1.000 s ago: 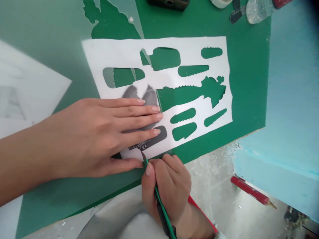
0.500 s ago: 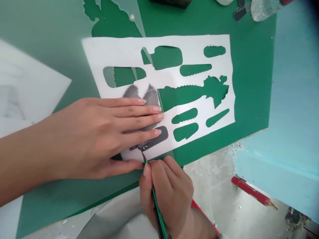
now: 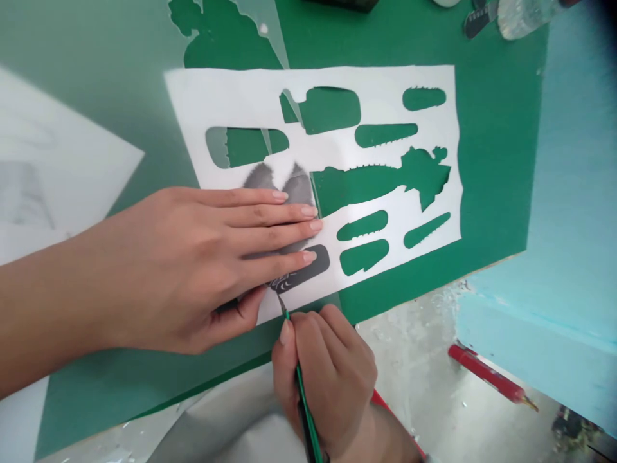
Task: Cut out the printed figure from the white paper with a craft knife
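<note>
My left hand lies flat with its fingers stretched out, pressing a white paper sheet onto a green cutting mat. The sheet has several shapes cut out of it and grey printed shapes under my fingertips. My right hand is closed around a thin green-handled craft knife. Its blade tip touches the sheet's near edge beside a dark printed shape, just below my left fingers.
Another white sheet lies at the left. A red-handled tool rests on the dusty floor at the lower right. A light blue surface borders the mat on the right. A clear bottle and small items sit at the mat's far edge.
My left thumb has drawn in toward the fingers, off the sheet's near edge. The knife tip stays at almost the same spot. The view has shifted slightly, moving everything a little to the right.
</note>
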### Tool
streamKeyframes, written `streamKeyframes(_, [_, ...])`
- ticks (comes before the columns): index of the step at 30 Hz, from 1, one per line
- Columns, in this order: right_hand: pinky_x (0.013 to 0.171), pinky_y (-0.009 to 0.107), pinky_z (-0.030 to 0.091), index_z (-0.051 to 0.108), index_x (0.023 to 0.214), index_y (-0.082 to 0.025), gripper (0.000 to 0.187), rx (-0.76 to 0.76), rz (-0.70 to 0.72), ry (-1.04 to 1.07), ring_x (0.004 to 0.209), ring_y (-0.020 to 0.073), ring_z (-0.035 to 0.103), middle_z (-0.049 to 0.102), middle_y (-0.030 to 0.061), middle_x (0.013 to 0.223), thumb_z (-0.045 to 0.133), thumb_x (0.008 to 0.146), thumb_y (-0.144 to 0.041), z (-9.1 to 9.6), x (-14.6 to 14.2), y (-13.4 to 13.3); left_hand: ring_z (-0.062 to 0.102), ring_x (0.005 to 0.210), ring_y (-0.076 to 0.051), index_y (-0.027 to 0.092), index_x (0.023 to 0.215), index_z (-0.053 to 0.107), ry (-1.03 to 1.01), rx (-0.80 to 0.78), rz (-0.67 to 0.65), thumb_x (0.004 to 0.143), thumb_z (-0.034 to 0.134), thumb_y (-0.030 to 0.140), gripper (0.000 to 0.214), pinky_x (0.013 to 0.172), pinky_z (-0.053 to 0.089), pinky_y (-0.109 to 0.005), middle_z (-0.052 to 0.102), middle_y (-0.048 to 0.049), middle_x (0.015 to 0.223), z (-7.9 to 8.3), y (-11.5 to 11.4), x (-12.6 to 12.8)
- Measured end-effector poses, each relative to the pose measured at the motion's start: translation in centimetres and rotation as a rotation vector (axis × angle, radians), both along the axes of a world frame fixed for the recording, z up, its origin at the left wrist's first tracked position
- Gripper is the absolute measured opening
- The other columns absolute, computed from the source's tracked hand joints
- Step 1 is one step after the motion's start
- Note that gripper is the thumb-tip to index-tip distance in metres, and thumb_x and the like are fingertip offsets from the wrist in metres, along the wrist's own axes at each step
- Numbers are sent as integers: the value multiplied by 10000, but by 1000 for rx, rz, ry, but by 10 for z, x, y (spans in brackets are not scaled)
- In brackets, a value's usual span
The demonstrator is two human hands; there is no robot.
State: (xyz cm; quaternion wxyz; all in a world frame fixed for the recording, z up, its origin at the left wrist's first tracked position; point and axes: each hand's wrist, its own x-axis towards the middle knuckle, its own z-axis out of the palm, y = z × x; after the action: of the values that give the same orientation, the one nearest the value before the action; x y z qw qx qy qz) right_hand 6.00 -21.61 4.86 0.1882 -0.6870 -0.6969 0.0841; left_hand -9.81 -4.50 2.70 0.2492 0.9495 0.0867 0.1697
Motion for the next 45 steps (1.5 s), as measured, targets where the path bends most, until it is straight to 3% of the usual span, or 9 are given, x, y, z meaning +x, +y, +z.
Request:
streamKeyframes(19, [557,397,291,509,700,-224,391,3,25,33,617,186,357,486,3,596,492,1063,-83,-1,1,-2,486,1570,-169,188,1502,645,-3,37,-13,1095,507,424,491,1367,330,-382,569,-50,1634,-2,1,-2])
streamKeyframes(27, [589,338,349,483,857,-225,328,36,121,198,625,162,377,527,-12,649,346,1145,-147,6,25,5,494,1564,-170,183,1494,653,-8,41,-13,1085,505,444,507,1374,303,-353,577,-46,1633,-7,0,1])
streamKeyframes(34, [593,359,303,486,827,-238,338,49,97,111,625,182,357,524,-6,619,365,1134,-163,-6,17,3,487,1568,-171,179,1493,650,-7,59,-13,1101,477,446,505,1371,302,-350,580,-47,1633,-4,2,1])
streamKeyframes(45, [591,363,328,512,809,-235,345,37,104,68,623,186,372,554,-1,617,390,1121,-156,-4,16,2,498,1567,-178,169,1475,674,-17,4,-13,1098,521,426,481,1381,286,-333,582,-59,1630,-3,1,1])
